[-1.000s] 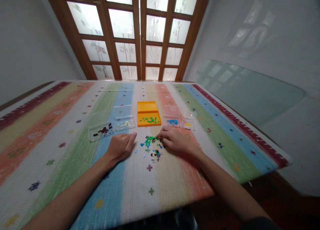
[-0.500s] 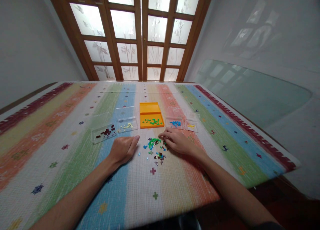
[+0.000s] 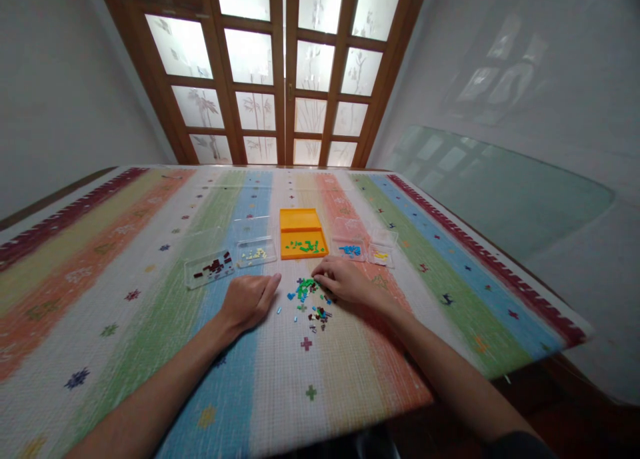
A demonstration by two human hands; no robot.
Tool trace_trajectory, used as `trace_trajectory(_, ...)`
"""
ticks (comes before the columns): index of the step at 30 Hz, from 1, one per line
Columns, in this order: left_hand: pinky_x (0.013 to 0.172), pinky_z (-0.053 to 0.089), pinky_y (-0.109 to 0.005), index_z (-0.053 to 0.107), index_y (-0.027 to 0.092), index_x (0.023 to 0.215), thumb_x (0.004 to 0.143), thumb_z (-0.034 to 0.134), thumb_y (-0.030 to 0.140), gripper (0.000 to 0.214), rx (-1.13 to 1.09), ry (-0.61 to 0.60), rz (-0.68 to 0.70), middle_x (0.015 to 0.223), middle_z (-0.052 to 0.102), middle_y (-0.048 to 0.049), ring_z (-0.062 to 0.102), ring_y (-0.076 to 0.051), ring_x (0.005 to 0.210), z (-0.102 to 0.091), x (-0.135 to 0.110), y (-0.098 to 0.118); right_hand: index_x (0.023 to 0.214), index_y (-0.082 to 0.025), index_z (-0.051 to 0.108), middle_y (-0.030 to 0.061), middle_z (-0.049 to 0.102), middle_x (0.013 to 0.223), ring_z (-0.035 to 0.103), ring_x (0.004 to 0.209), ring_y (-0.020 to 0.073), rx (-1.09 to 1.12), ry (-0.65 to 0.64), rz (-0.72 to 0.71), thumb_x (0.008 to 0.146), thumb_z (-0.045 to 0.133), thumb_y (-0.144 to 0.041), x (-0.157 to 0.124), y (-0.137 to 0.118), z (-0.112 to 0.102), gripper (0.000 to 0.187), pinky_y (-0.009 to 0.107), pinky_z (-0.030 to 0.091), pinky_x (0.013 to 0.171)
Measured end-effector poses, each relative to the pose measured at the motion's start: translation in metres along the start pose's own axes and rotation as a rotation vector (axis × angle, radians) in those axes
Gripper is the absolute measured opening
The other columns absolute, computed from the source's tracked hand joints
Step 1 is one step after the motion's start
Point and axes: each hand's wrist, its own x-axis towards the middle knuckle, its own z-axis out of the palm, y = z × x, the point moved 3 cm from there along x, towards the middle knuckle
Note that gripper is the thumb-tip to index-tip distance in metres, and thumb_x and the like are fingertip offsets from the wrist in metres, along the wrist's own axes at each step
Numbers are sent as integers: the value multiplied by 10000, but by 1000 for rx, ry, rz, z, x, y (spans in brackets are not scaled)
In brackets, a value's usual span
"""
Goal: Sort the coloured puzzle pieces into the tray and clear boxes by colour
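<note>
4 clear boxes [image 3: 194, 283] and 1 orange box [image 3: 299, 218] hold colour-separated pieces [image 3: 219, 266]; 1 mixed pile [image 3: 304, 288] lies nearer, unsorted. Right hand [image 3: 341, 280] bends at its far-right edge, left hand [image 3: 249, 299] curls to its left; cannot tell whether either grips anything.

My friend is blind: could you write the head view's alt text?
A person's right hand is at a pile of small coloured pieces on a striped tablecloth, the left hand beside it. Behind are an open orange case holding green pieces and four clear boxes holding others.
</note>
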Motion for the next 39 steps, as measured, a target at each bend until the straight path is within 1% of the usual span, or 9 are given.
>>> trace_trajectory(4, 559, 351, -278, 572, 180, 641, 1063, 287, 316, 527, -12, -4, 5, 575, 649, -43, 567, -158, 512, 0, 0, 0, 882, -161, 735, 67, 716, 874, 629, 803, 180, 24, 17, 14, 948, 564, -138, 2, 1, -1, 185, 306, 453, 760)
trace_trajectory(8, 558, 362, -283, 558, 185, 626, 1061, 270, 315, 538, -24, -9, 3, 565, 639, -44, 562, -164, 511, 0, 0, 2, 966, -168, 701, 76, 714, 957, 634, 858, 184, 71, 10, 18, 917, 585, -124, -3, 2, -4, 133, 315, 467, 796)
trace_trajectory(10, 561, 373, -286, 563, 184, 627, 1064, 256, 319, 551, -24, -16, 2, 582, 656, -49, 571, -165, 514, 0, 0, 2, 1019, -165, 679, 84, 710, 980, 630, 847, 182, 98, 5, 40, 895, 609, -117, -7, 2, -6, 150, 311, 475, 776)
trace_trajectory(15, 570, 396, -281, 594, 182, 659, 1065, 250, 335, 554, -15, -26, 9, 607, 677, -48, 574, -158, 522, 0, -1, 1, 1085, -156, 636, 32, 675, 806, 592, 680, 154, 184, -59, 86, 888, 594, -114, -13, 2, -7, 206, 281, 463, 639)
trace_trajectory(20, 582, 406, -273, 584, 184, 661, 1070, 247, 334, 550, -14, -47, 1, 618, 679, -45, 580, -153, 535, 0, -1, 1, 1075, -180, 626, 9, 669, 820, 598, 680, 133, 213, -113, 92, 818, 570, -40, -17, 1, -12, 298, 253, 464, 625)
trace_trajectory(26, 582, 401, -274, 562, 186, 655, 1065, 265, 319, 523, -24, -63, 8, 601, 654, -40, 577, -160, 540, 0, -1, 2, 1013, -172, 652, 16, 673, 812, 597, 680, 133, 158, -108, 112, 790, 615, -45, -19, 0, -14, 259, 253, 466, 633)
trace_trajectory(29, 571, 393, -273, 558, 187, 653, 1063, 270, 314, 517, -17, -66, 14, 593, 645, -39, 574, -162, 535, 1, 0, 2, 992, -175, 662, 27, 684, 837, 608, 696, 139, 161, -108, 107, 794, 602, -38, -18, 0, -12, 248, 261, 480, 648)
trace_trajectory(36, 571, 390, -277, 545, 190, 641, 1069, 256, 339, 537, -44, -58, 5, 585, 641, -41, 577, -163, 535, 1, 0, 2, 1031, -168, 654, 24, 705, 781, 650, 669, 143, 252, -161, 131, 843, 534, -27, -18, 4, -15, 264, 255, 488, 621)
trace_trajectory(39, 572, 388, -278, 541, 191, 637, 1070, 250, 348, 545, -51, -68, 0, 575, 635, -39, 573, -162, 530, 1, 0, 1, 1009, -177, 661, 26, 727, 834, 653, 699, 137, 207, -127, 108, 821, 528, -8, -18, 6, -19, 286, 255, 487, 649)
